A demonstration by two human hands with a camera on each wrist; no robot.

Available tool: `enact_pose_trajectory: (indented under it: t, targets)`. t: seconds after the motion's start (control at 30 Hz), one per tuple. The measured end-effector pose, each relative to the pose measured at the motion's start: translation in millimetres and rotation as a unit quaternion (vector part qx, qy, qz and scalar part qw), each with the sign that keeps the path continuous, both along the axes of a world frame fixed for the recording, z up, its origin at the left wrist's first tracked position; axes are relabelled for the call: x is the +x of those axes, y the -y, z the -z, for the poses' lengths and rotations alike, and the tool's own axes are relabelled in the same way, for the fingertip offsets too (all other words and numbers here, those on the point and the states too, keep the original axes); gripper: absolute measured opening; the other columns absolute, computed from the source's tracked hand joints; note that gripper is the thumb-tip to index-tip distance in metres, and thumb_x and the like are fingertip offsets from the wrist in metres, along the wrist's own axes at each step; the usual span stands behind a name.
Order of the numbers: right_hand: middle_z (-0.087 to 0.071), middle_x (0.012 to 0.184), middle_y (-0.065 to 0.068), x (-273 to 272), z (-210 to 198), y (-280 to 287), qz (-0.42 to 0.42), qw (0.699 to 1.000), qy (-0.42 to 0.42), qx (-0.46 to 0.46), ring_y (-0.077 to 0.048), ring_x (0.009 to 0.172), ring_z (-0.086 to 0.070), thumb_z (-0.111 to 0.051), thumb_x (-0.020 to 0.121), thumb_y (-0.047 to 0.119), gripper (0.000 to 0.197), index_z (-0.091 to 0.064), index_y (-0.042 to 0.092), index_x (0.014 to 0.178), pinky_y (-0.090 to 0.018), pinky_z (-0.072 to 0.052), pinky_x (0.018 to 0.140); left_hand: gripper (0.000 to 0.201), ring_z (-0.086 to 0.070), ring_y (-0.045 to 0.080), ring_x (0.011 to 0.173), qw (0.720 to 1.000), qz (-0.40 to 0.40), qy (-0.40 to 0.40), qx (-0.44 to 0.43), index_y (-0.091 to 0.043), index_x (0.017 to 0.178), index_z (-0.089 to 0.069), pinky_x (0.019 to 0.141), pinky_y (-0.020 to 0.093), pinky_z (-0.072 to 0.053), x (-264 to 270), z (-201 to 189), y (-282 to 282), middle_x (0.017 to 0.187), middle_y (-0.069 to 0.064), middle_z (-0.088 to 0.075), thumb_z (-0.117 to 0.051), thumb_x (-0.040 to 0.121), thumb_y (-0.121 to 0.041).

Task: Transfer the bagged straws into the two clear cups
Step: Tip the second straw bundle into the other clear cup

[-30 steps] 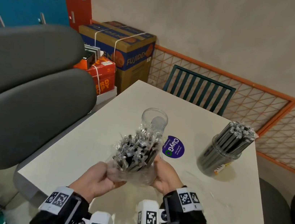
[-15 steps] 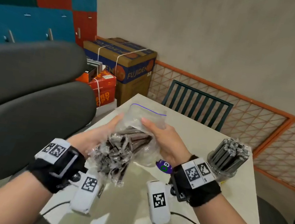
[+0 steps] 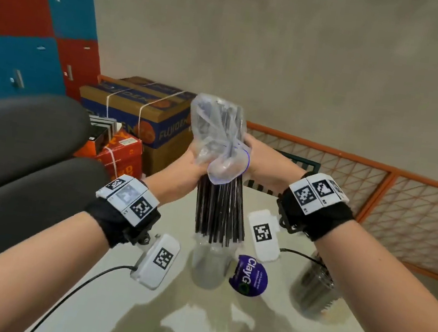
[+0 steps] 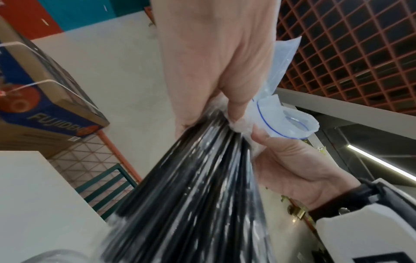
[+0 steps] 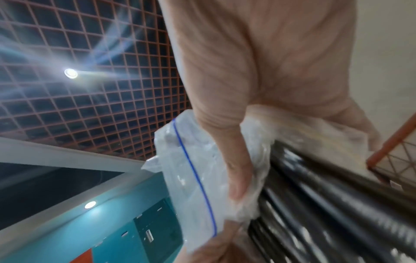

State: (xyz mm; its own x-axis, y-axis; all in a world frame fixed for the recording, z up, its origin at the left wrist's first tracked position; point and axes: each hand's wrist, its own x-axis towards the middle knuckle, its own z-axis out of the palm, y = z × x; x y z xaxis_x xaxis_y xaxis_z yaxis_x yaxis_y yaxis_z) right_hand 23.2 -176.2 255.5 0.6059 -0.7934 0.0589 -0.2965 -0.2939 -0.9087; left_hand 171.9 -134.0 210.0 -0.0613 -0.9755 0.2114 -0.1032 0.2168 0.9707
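Hands, two (image 3: pixel 180 173) (image 3: pixel 262 158), on one bag (image 3: pixel 216 134); two cups (image 3: pixel 208 265) (image 3: pixel 313 289).

Two hands are showing in the centre of the head view, the left hand (image 3: pixel 183 172) and the right hand (image 3: pixel 262 158). One clear bag (image 3: pixel 216 134) is sitting between them, and one bundle of black straws (image 3: pixel 218 210) is hanging from it; the straws are too many to count. Two clear cups are standing in the lower half of the frame: one cup (image 3: pixel 208 265) under the bundle and one full cup (image 3: pixel 313 289) at the right. One round purple sticker (image 3: pixel 250 278) is lying between them.
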Motion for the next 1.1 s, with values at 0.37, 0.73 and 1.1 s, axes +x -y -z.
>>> enact_pose_trajectory:
  t: [0.37,0.73,1.1]
  targets:
    - [-0.057,0.134,-0.004,-9,85,22,0.089,0.975,0.199,0.036,-0.013,0.119,-0.057,-0.057,0.086,-0.01,0.068,-0.034,0.025,0.14,-0.018,-0.048,0.091,0.068,-0.063,0.011,0.106,0.995,-0.028,-0.095,0.013,-0.01,0.141,-0.03,0.096,0.026,-0.05,-20,48,54,0.12,0.006,-0.061,-0.066,0.083,-0.01]
    - [-0.063,0.123,-0.01,-8,136,30,0.117,0.967,0.218,0.059,-0.011,0.104,-0.063,-0.07,0.073,0.0,0.075,-0.039,0.031,0.133,-0.022,-0.05,0.089,0.056,-0.056,0.006,0.106,0.992,-0.008,-0.114,0.05,-0.038,0.121,-0.027,0.088,0.026,-0.045,-14,91,60,0.116,-0.008,-0.055,-0.065,0.083,-0.021]
    - [-0.054,0.137,-0.004,-26,144,21,0.138,0.988,0.06,0.018,-0.016,0.125,-0.053,-0.057,0.088,-0.004,0.062,-0.039,0.026,0.139,-0.04,-0.041,0.108,0.084,-0.045,-0.018,0.11,0.954,0.256,0.035,0.151,-0.051,0.129,-0.02,0.097,0.008,-0.034,25,63,43,0.118,-0.042,-0.043,-0.072,0.063,-0.057]
